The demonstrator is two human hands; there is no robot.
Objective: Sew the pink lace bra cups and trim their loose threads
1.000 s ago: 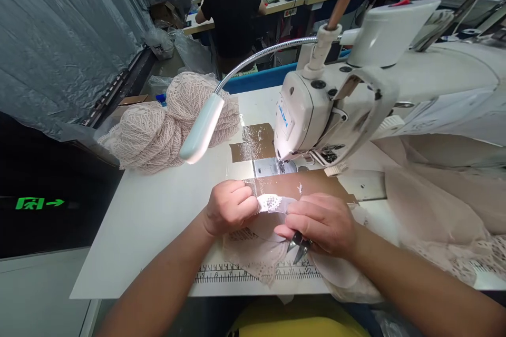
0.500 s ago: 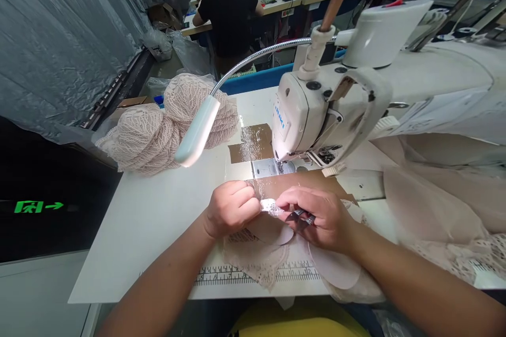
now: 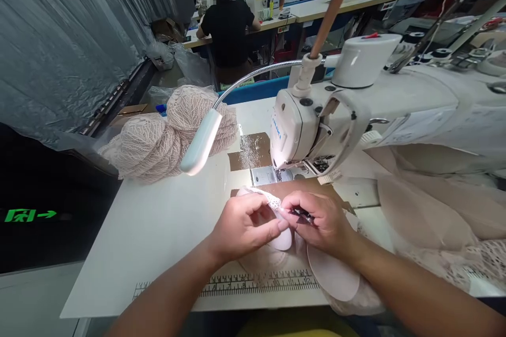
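Note:
My left hand (image 3: 245, 226) pinches a small pale lace piece (image 3: 265, 199) in front of the white sewing machine (image 3: 316, 121). My right hand (image 3: 318, 221) is closed round small dark thread snips (image 3: 301, 214), their tips right at the lace beside my left fingers. Under both hands lie rounded pale fabric pieces (image 3: 334, 274) and more lace, over a ruler strip (image 3: 256, 285) printed along the table's near edge. The needle area (image 3: 282, 172) is just beyond my hands.
A bundle of pinkish lace (image 3: 166, 134) lies at the table's back left. A gooseneck lamp (image 3: 201, 142) hangs over the middle. Pale fabric (image 3: 435, 210) is heaped at the right. Another person (image 3: 227, 21) sits at a machine further back.
The view has shifted slightly. My left hand opened from a fist into a pinch and turned the lace piece; my right hand brought the snips up from the table to the lace.

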